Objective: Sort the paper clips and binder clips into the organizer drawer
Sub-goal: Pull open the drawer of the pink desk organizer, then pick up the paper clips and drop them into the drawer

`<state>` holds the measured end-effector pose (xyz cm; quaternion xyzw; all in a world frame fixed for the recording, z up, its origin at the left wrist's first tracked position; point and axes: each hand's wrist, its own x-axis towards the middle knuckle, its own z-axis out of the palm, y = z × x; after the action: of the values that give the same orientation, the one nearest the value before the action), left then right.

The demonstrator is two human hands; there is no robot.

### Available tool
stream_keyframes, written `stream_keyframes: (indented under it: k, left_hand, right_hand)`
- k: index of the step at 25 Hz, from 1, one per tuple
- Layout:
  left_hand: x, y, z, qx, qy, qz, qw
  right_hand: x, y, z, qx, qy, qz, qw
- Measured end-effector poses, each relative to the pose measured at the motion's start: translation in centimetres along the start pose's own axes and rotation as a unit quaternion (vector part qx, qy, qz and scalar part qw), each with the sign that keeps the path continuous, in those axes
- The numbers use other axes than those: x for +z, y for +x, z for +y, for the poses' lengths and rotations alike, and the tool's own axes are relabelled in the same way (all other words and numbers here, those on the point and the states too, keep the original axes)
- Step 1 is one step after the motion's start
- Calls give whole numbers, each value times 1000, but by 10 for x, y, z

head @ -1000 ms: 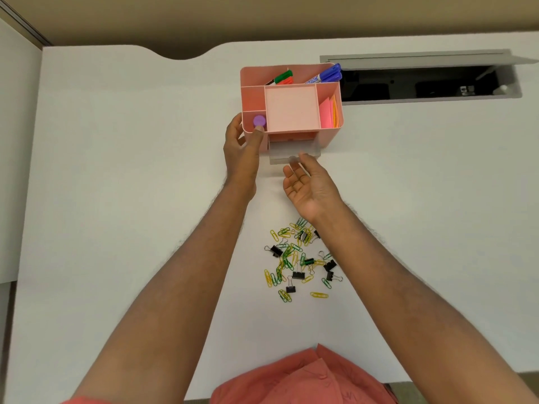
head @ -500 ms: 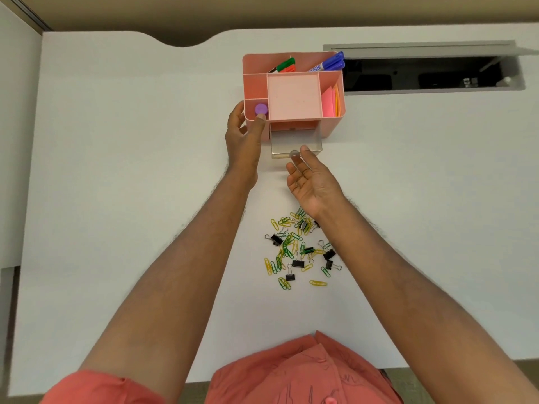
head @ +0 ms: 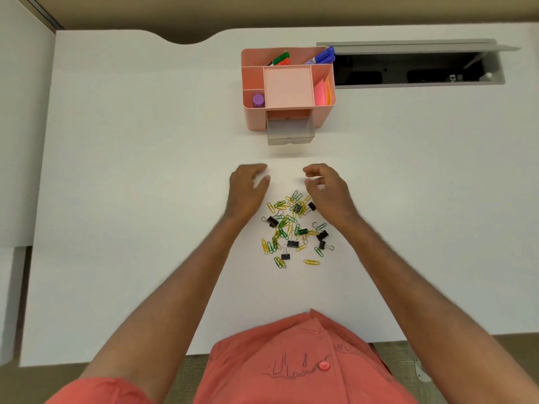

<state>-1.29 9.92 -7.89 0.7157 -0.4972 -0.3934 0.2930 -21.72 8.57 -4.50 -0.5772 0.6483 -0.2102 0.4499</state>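
The pile of paper clips (head: 284, 225) and black binder clips (head: 292, 244) lies loose on the white tabletop (head: 131, 185) in the middle of the frame, well below the pink organizer (head: 287, 86) at upper centre. Its clear drawer (head: 290, 132) stands pulled out, mouth up, its open front pointing down the frame toward the pile; its long axis runs left to right. The pile itself has no single heading, clips lying at every angle.

The left hand (head: 248, 191) sits at the pile's upper left, fingers curled loosely with nothing in them. The right hand (head: 328, 189) sits at the pile's upper right, fingers bent inward; I cannot tell whether its grip pinches a clip, as blur hides the tips.

Likely trouble: the paper clips overlap and may be hooked together, so a pinch on one could drag others and scatter them. A binder clip's wire handles can snag neighbours. The drawer looks light, so a careless drop or knock might shove it back shut or slide the organizer
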Motion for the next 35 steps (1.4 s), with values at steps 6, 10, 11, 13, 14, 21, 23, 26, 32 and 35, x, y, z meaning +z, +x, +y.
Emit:
stream_keyframes:
  k: [6, 10, 11, 13, 14, 21, 23, 26, 32, 35]
  left_hand:
    - [10, -51, -11, 82, 159, -97, 979]
    - [17, -61, -3, 90, 224, -110, 964]
    - [18, -62, -1, 92, 232, -103, 963]
    - [21, -64, 2, 90, 244, -84, 962]
    - [22, -64, 3, 87, 251, -78, 961]
    - [20, -60, 7, 83, 269, -85, 956]
    - [19, -60, 8, 76, 266, -92, 957]
    - [20, -60, 10, 68, 278, -106, 952]
    - [19, -57, 12, 68, 300, -129, 943]
    - [19, -57, 14, 67, 285, -132, 947]
  right_hand:
    - [0, -25, 25, -121, -289, -131, 941]
    - [5, -33, 25, -144, -363, -142, 910]
    - [5, -34, 26, -148, -363, -133, 910]
    - [6, -35, 26, -151, -349, -114, 918]
    - [7, -36, 27, -148, -334, -107, 925]
    - [-1, -35, 31, -93, -280, -103, 950]
    - [-2, -34, 31, -80, -278, -99, 952]
    - [-2, -35, 30, -85, -307, -72, 945]
    - [-4, -39, 29, -73, -336, -53, 937]
    - [-8, -40, 31, -51, -267, -44, 961]
